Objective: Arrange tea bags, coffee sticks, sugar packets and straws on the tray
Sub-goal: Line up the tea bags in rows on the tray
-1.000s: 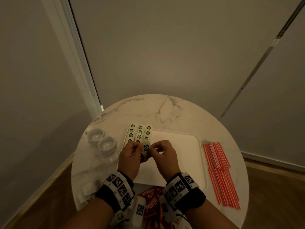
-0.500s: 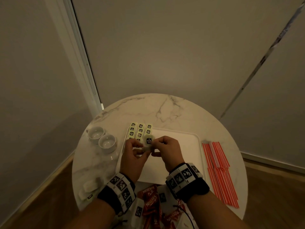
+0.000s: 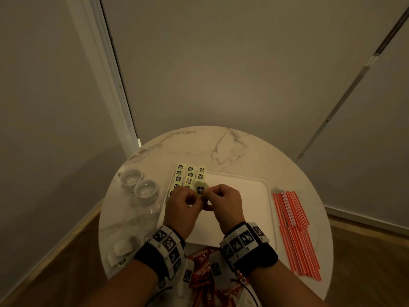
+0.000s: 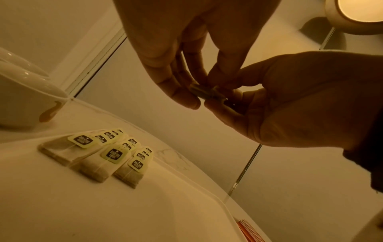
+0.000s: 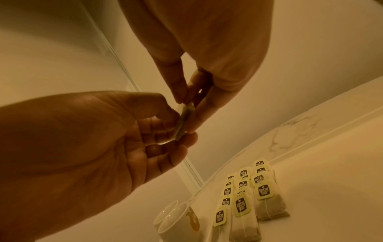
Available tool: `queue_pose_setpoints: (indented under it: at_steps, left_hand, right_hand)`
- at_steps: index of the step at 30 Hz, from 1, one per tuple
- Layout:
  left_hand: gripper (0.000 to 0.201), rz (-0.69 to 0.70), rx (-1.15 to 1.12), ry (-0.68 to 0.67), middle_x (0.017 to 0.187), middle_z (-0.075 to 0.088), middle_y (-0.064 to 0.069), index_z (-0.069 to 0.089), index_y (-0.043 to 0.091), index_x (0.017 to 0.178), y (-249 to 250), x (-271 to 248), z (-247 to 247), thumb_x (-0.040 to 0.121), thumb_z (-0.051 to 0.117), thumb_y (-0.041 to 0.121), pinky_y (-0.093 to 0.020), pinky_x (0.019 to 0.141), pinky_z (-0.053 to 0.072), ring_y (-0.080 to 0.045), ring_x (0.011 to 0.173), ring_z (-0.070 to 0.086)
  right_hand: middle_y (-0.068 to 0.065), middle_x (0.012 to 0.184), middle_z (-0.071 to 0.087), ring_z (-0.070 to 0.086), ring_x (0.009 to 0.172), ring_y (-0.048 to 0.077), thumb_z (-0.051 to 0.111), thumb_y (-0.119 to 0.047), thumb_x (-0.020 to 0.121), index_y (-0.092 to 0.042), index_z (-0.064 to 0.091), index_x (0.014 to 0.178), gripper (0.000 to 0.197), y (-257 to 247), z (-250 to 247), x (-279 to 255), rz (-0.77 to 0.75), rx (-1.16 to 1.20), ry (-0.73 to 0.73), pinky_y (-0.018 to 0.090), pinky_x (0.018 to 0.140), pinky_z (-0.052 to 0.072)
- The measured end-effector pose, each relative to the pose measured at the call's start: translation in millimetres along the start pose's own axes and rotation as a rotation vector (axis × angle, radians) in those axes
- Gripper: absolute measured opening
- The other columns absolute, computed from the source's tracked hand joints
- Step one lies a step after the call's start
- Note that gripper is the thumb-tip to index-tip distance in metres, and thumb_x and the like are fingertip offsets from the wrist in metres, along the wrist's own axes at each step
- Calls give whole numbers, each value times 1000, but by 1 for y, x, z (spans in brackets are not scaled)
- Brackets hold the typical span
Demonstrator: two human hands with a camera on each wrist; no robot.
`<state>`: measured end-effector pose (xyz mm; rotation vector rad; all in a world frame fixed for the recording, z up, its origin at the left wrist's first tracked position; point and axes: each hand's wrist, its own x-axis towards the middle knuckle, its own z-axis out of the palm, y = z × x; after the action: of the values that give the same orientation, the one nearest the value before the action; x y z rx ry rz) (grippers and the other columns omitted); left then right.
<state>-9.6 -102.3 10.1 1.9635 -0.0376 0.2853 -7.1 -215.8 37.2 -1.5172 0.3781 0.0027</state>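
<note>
Head view: round white marble-veined surface in a pale-walled corner; left hand and right hand both pinch one yellow-tagged paper tea bag above the white rectangular tray.

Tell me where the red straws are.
In the head view, the red straws lie in a bundle on the marble table, right of the white tray, off it.

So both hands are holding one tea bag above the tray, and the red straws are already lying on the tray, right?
Not quite. Both the left hand and right hand do hold one tea bag above the tray, but the head view shows the red straws lying on the table, right of the tray.
</note>
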Motion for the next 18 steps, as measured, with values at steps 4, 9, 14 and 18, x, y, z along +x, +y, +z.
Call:
queue_pose_setpoints:
  at_steps: [4,9,14,18]
  left_hand:
    - [12,-104,-16,-28,78,62,-2,61,13,77,-1,-1,-2,78,73,11,-16,60,46,-10,69,60]
    - [14,-149,-13,-44,70,64,6,61,18,74,1,-3,-4,78,72,10,-7,58,44,-1,66,58]
    - [26,-233,-186,-20,76,65,-1,53,20,79,-2,-3,-3,77,70,1,-27,64,54,-17,68,63]
    - [31,-325,-349,-82,92,66,-7,51,21,104,5,-2,-3,84,64,2,-32,64,54,-25,78,66]
  right_hand:
    - [18,75,64,67,75,29,60,10,81,1,61,69,15,1,0,0,21,60,21,46,69,61]
    - [21,82,66,70,83,32,60,9,83,1,58,70,15,3,-1,0,61,189,18,37,63,59]
    - [24,90,68,69,84,33,60,7,84,2,59,74,11,5,0,1,110,288,3,37,67,58]
    - [23,90,68,68,88,35,61,6,84,1,58,75,11,7,0,4,94,291,-12,35,68,57]
